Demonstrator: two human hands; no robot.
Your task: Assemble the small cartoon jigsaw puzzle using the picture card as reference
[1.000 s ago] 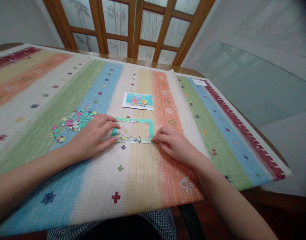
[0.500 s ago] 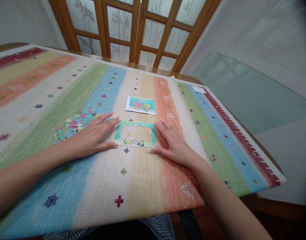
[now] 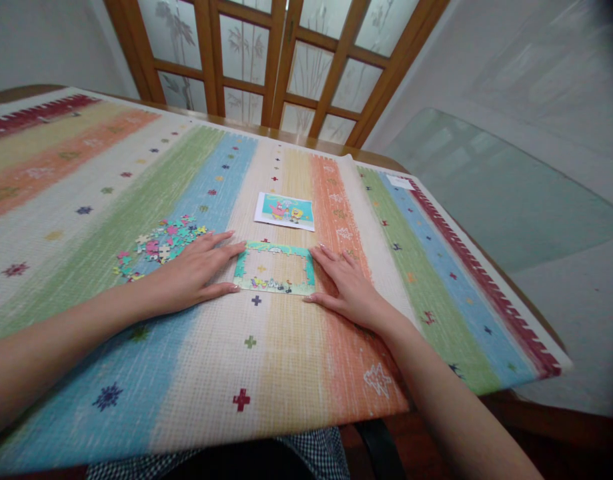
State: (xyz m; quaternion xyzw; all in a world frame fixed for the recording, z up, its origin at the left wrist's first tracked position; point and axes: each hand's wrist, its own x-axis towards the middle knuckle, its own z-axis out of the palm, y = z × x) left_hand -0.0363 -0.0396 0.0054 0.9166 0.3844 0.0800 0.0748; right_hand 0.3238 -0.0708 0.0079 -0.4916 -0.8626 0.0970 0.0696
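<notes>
Puzzle border [image 3: 275, 286] flat on striped tablecloth [image 3: 206, 380], left hand [image 3: 193, 275] spread at its left end, right hand [image 3: 350, 285] likewise at its right, the two apart, loose pieces [image 3: 159, 245] left of it, card [image 3: 287, 212] beyond.

So it's a wooden table [image 3: 381, 157], mostly covered by a stripy cloth [image 3: 291, 353] in blue, green, cream, yellow and orange, with little crosses, stars and trees all over. There's a jigsaw border [image 3: 275, 287] lying flat with its middle unfilled, a messy heap of loose pieces [image 3: 169, 239] left of it, and a cartoon printout [image 3: 287, 211] just beyond.
</notes>
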